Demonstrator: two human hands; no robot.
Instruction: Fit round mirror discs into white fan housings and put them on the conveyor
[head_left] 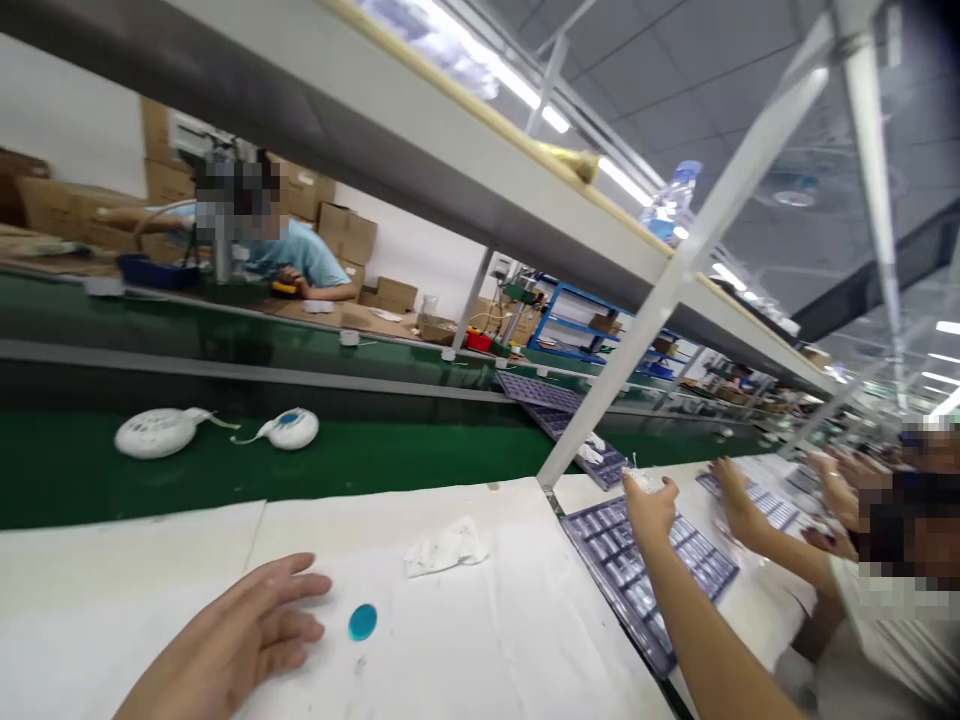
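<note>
My left hand (251, 625) hovers low over the white-covered table, its fingers apart and nothing in them. Just right of its fingertips a small round blue disc (363, 622) lies flat. Farther off, a crumpled white cloth (446, 547) rests on the table. Stretched out to the right, my right hand (651, 510) has its fingers closed around a small white piece (641, 482), partly hidden, with a thin bit sticking up. Below that hand is a dark compartment tray (630, 565) holding several clear or pale parts.
Two white rounded devices with straps, a larger one (157, 433) and one with a blue centre (293, 429), lie on the green belt (420, 450). Stacked dark trays (551, 405) cross the belt. A slanted white post (622, 365) supports the overhead shelf. Co-workers sit at right and across.
</note>
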